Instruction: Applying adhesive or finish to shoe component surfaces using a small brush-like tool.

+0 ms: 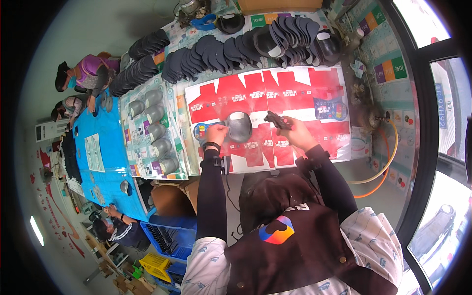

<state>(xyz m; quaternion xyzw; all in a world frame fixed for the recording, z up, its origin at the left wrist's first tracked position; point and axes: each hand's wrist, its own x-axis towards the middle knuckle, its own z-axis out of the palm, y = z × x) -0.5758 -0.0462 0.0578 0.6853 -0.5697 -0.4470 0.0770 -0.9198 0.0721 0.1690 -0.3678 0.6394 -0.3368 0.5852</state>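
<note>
My left hand (216,133) grips the left edge of a dark grey, rounded, cup-shaped piece (240,129) with a pale patch at its top. The piece is over the red and white printed sheets (250,93) that cover the table. To its right, my right hand (296,132) is closed around a dark pistol-shaped tool (276,119) that looks like a spray gun. Its nozzle end points left toward the piece, with a small gap between them. The fingers of my right hand are partly hidden.
Overlapping rows of dark curved pieces (201,55) line the table's far side. Several grey cup-shaped pieces (156,132) lie on sheets at left. A yellow hose (393,142) and an orange hose (381,184) hang at right. Other people work around a blue table (110,147).
</note>
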